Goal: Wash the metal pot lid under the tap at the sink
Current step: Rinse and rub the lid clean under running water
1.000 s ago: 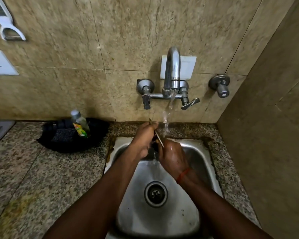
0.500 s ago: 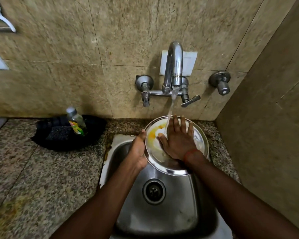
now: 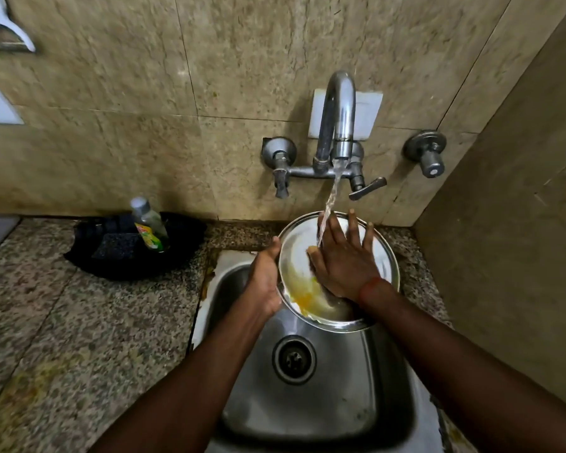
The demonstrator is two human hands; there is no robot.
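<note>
- Right hand [image 3: 343, 259]: open, palm flat on the face of the lid, fingers spread toward the wall. Half a second ago it lay much the same way; a second ago it was low in the basin with the lid seen edge-on.
- Left hand [image 3: 264, 280]: closed on the lid's left rim, thumb along the edge, holding it tilted over the back of the sink. Grip unchanged over the last half second.
- Lid [image 3: 294, 256]: round, metal, held above the sink's rear half, just under the tap. The yellow residue [image 3: 303, 297], earlier near the upper left of the face, now sits at the lower left; the upper part looks cleaner, though glare makes this hard to confirm.
- Water stream [image 3: 330, 201]: running, landing at the right hand's index finger and the lid's upper face.
- Tap [image 3: 339, 125]: on the wall, spout directly above the lid.
- Sink [image 3: 307, 403]: steel, drain open, nothing else in the basin.
- Bottle [image 3: 149, 228]: in a black tray on the counter, well apart from the hands.
- Judgement: rinsing under way; residue moving downward, lower left not yet clean.
</note>
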